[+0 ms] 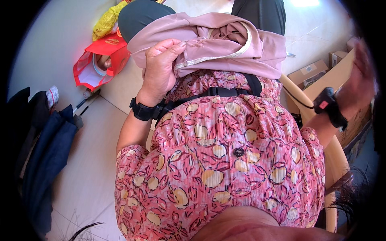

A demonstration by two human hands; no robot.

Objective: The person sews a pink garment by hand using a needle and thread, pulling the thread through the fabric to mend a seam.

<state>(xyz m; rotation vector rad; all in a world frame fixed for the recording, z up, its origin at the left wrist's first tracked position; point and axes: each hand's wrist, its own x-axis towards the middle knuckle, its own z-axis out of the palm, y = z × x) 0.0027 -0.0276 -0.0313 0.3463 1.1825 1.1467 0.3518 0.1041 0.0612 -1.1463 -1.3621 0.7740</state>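
A dusty-pink garment (267,50) with a cream edging lies bunched across my lap. My left hand (159,66) is closed on it, thumb and fingers pinching the fabric near the edging. Beside that thumb the cloth looks puckered, with darker pink marks. My right hand (358,76) is raised far out to the right, away from the garment, by the edge of the view. Its fingers are blurred and dim, so whether anything is between them cannot be made out. Black bands circle both wrists.
A red bag (116,52) with a round container inside stands on the floor at left, below a yellow bag (107,20). Dark blue cloth (46,156) hangs at far left. Cardboard boxes (307,72) are at right, beside the curved chair arm (335,156). A small shiny object (290,54) lies near them.
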